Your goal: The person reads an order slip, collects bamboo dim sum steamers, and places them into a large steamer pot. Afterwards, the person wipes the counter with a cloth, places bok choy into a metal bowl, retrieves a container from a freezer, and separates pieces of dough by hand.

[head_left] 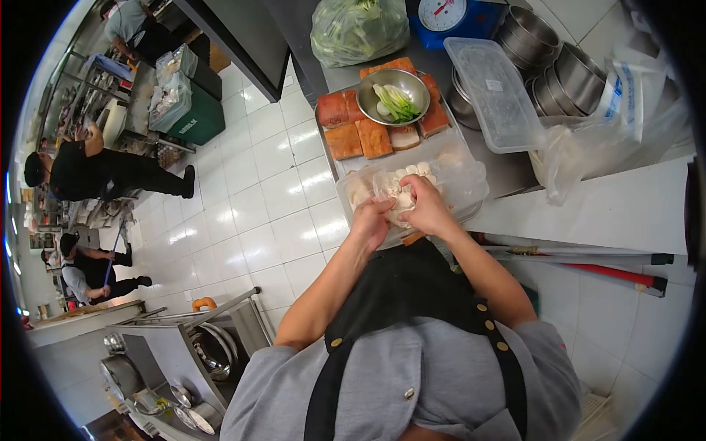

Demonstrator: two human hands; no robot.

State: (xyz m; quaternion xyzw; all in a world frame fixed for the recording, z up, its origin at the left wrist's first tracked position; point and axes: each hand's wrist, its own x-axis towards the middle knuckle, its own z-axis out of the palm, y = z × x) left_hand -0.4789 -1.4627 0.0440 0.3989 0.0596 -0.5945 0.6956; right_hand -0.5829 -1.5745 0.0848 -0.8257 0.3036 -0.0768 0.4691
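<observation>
Both of my hands work over a clear plastic container (471,192) holding a pile of whitish pieces (419,170), perhaps peeled garlic. My left hand (373,218) is closed, thumb and fingers pinched at a whitish piece (401,198). On the same piece, my right hand (428,208) is closed from the other side with bent fingers. The exact kind of piece is too small to tell. Just beyond the container, browned slabs of pork belly (375,138) lie on a tray (323,140). A metal bowl (422,87) with spring onion pieces (397,103) rests on the slabs.
A bag of greens (360,33), a blue scale (471,22), a plastic lid (489,95) and stacked metal pots (566,81) crowd the counter. Plastic bags (588,158) lie right. Co-workers (110,165) stand across the tiled floor, near a green bin (198,117).
</observation>
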